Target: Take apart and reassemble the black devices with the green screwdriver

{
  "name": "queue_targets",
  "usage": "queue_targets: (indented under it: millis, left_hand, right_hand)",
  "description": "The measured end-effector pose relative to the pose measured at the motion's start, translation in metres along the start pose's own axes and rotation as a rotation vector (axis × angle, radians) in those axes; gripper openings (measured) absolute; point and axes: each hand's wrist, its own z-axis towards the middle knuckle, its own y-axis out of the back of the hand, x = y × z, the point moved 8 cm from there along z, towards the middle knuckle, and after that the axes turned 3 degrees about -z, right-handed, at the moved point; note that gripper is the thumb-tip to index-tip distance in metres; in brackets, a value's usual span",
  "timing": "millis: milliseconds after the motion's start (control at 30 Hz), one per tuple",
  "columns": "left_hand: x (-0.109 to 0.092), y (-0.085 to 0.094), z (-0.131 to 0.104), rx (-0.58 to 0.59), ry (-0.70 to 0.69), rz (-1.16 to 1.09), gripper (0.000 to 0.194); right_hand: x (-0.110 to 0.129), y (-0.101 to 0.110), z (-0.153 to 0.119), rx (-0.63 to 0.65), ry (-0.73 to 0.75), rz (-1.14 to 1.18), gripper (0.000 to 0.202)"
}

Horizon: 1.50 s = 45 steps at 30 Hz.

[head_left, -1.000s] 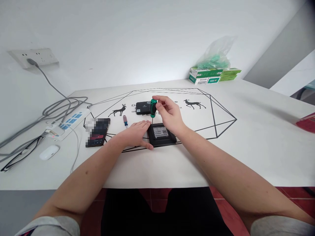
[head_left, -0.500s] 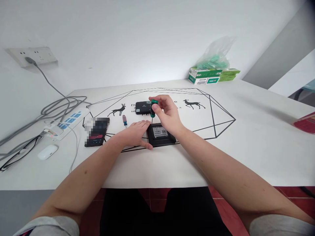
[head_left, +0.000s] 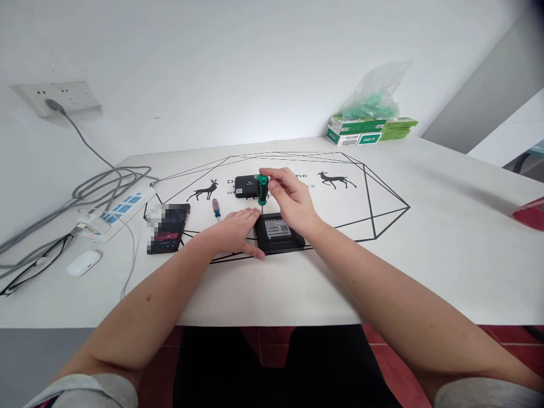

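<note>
A flat black case (head_left: 275, 241) with a white printed label lies on the table, label side up. My left hand (head_left: 238, 231) braces it along the left edge, fingers at the far corner and thumb at the near one. In my right hand (head_left: 293, 198) is a screwdriver (head_left: 262, 190) with a green and black handle, held upright. Its tip meets the case's far left corner; a screw there is too small to make out. Index finger rests on top of the handle, thumb beside it. Behind the screwdriver lies a second flat black device (head_left: 246, 187), partly covered.
A small screwdriver (head_left: 216, 208) lies left of the case, then a phone (head_left: 170, 229). Farther left are a power strip (head_left: 123, 212), grey cables, glasses (head_left: 38, 263) and a white earbud case (head_left: 84, 263). Green and white boxes (head_left: 356, 130) under a plastic bag stand at the back.
My right thumb has slid from the front of the screwdriver handle to its right side, showing more of the handle. The screwdriver stands straighter. My left hand and the case stay put.
</note>
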Motion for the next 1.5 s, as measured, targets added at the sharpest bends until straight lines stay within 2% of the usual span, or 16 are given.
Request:
queue_targets:
  millis: [200, 400, 533, 833, 1033, 1167, 1300, 1400, 1500]
  left_hand:
    - [0.002, -0.002, 0.001, -0.018, -0.039, 0.002, 0.132]
    - [0.003, -0.003, 0.001, -0.011, -0.005, 0.004, 0.135]
    - [0.002, -0.002, 0.001, -0.007, 0.015, -0.002, 0.136]
    - [0.003, -0.002, 0.001, -0.02, -0.005, -0.013, 0.135]
    - [0.0, 0.0, -0.001, 0.0, 0.009, 0.011, 0.134]
    - [0.0, -0.001, 0.0, 0.003, 0.01, 0.024, 0.135]
    - [0.002, -0.001, 0.001, -0.014, -0.01, 0.022, 0.132]
    - [0.002, -0.001, 0.0, -0.014, -0.007, 0.013, 0.133]
    - [0.001, -0.001, 0.0, -0.011, 0.005, 0.009, 0.134]
  right_hand:
    - [-0.012, -0.002, 0.002, -0.02, -0.081, 0.063, 0.037]
    - [-0.013, -0.014, 0.002, 0.063, -0.155, 0.262, 0.043]
    - [-0.01, -0.01, 0.002, 0.015, -0.114, 0.223, 0.041]
    - [-0.002, -0.002, 0.001, 0.001, -0.018, -0.016, 0.04]
    - [-0.003, -0.003, 0.003, 0.064, -0.081, 0.059, 0.042]
    - [-0.007, -0.004, 0.004, 0.049, -0.138, 0.09, 0.043]
    - [-0.013, -0.012, 0.003, 0.067, -0.201, 0.259, 0.048]
    - [-0.012, -0.017, 0.003, 0.08, -0.195, 0.352, 0.044]
    - [-0.008, -0.013, 0.002, 0.044, -0.156, 0.269, 0.04]
